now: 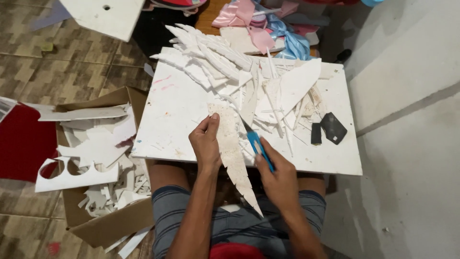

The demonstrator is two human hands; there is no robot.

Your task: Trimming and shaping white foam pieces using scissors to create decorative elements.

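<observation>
Across the person's lap lay a white board [182,115], with a tiled floor on the left and a plain wall on the right. At its near edge, the left hand [206,144] pinched a long pointed foam strip [235,158] flat, and its tip hung past that edge. The right hand [278,180] was wrapped tight around a blue craft knife [256,146] beside the strip. Slow cuts away from the fingers would be safest. Farther back, white foam scraps [225,67] crowded the far edge, leaving bare room only near the left corner. A cardboard box [105,225] of offcuts sat left.
</observation>
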